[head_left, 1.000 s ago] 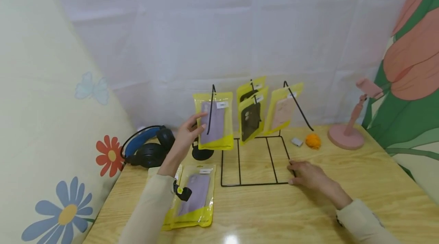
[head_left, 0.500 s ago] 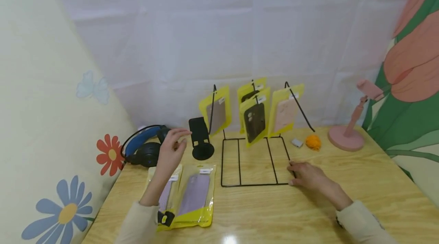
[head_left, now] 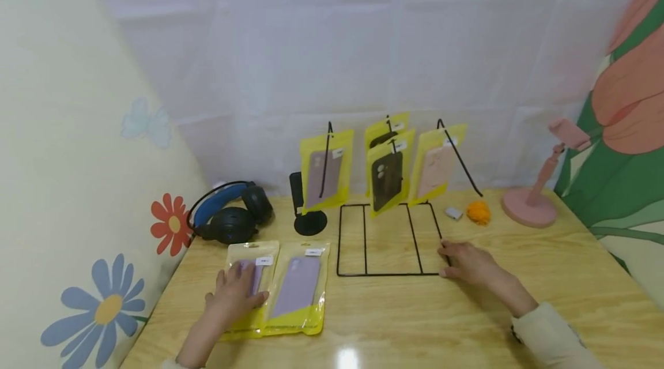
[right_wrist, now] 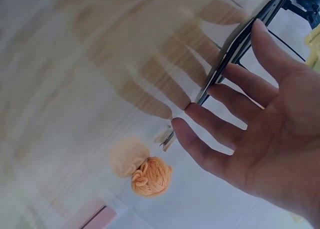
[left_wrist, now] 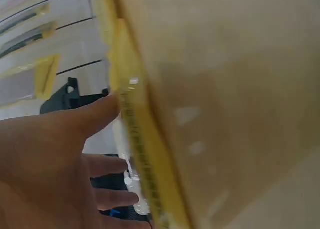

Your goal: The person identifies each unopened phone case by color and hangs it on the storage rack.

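Note:
My left hand (head_left: 233,294) lies over the left of two flat yellow-and-clear packages; this left phone case package (head_left: 255,323) shows a purple case partly hidden by the hand. In the left wrist view its thumb meets the package's yellow edge (left_wrist: 145,154), with the fingers spread. Beside it is another purple phone case package (head_left: 297,288). My right hand (head_left: 469,262) touches the right side of a black wire display rack (head_left: 381,274); thumb and fingertips rest along the bar. From its hooks hang a purple case package (head_left: 324,176), black case packages (head_left: 388,179) and a pink one (head_left: 436,167).
Headphones (head_left: 233,222) and a black phone stand (head_left: 310,222) stand at the back left. Right of the rack are a small grey block (head_left: 453,213), an orange yarn ball (head_left: 478,213) and a pink stand (head_left: 530,207). A white cloth backdrop (head_left: 290,40) hangs behind.
My left hand has left the hanging purple package and moved down and left onto the left package on the table. The hanging package has swung. My right hand stays at the rack.

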Tool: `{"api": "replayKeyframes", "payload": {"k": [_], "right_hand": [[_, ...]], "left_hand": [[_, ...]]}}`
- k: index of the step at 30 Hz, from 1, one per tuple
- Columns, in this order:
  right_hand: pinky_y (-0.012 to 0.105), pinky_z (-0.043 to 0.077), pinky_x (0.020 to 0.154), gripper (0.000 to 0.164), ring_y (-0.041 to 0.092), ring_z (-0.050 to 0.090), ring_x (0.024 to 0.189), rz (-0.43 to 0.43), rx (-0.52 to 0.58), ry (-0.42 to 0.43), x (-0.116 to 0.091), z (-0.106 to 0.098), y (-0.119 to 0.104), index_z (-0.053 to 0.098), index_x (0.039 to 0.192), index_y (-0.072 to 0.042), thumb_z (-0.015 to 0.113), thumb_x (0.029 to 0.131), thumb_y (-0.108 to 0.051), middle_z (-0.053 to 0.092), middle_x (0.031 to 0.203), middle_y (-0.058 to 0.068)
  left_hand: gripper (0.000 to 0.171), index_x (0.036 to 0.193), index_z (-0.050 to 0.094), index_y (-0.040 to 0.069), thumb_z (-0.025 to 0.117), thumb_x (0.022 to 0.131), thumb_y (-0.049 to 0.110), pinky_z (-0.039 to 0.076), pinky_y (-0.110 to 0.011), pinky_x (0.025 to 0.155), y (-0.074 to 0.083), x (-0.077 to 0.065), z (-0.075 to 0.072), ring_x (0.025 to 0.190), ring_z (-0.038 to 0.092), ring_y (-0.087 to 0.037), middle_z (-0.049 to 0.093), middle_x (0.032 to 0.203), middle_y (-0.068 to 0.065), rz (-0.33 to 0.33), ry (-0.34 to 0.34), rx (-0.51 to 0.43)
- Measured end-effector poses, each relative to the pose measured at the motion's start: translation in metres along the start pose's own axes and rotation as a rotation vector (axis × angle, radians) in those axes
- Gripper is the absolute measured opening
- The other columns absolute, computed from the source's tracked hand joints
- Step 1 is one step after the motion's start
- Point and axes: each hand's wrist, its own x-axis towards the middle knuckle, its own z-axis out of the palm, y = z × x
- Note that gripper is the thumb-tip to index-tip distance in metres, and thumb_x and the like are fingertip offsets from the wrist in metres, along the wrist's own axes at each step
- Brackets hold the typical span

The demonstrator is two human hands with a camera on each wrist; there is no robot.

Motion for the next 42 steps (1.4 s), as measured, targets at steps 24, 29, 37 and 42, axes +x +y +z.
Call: {"api": "replayKeyframes", "payload": {"k": [24, 29, 37, 42], "right_hand": [[0.053, 0.049, 0.087, 0.051, 0.045, 0.053, 0.117, -0.043, -0.02, 0.014, 0.001, 0.002, 0.002, 0.061, 0.124, 0.007, 0.072, 0.086, -0.025, 0.05, 0.134, 0.031], [0.054, 0.048, 0.088, 0.051, 0.046, 0.053, 0.117, -0.061, -0.011, 0.015, 0.0, 0.0, 0.0, 0.06, 0.124, 0.008, 0.072, 0.086, -0.024, 0.05, 0.133, 0.032], [0.053, 0.049, 0.087, 0.05, 0.045, 0.052, 0.118, -0.031, -0.017, 0.02, -0.001, -0.002, 0.0, 0.061, 0.124, 0.006, 0.072, 0.086, -0.024, 0.049, 0.134, 0.032], [0.054, 0.048, 0.087, 0.05, 0.045, 0.052, 0.119, -0.01, -0.014, 0.013, -0.001, -0.001, 0.001, 0.061, 0.124, 0.006, 0.072, 0.085, -0.024, 0.049, 0.135, 0.031]], "left_hand": [[0.054, 0.132, 0.048, 0.0, 0.072, 0.084, 0.01, 0.047, -0.047, 0.072, -0.047, -0.011, -0.026, 0.085, 0.05, -0.037, 0.047, 0.108, -0.034, -0.003, -0.035, -0.13], [0.031, 0.117, 0.065, 0.004, 0.057, 0.089, -0.003, 0.047, -0.047, 0.078, -0.044, -0.025, -0.048, 0.086, 0.053, -0.027, 0.062, 0.111, -0.023, 0.112, -0.012, -0.13], [0.032, 0.119, 0.069, 0.012, 0.065, 0.089, 0.003, 0.038, -0.024, 0.059, -0.024, -0.053, -0.077, 0.074, 0.043, -0.01, 0.049, 0.084, 0.003, 0.261, 0.158, -0.205], [0.033, 0.121, 0.069, 0.022, 0.068, 0.09, 0.01, 0.037, -0.022, 0.054, 0.009, -0.067, -0.085, 0.075, 0.042, -0.006, 0.046, 0.087, 0.004, 0.42, 0.245, -0.359]]}}
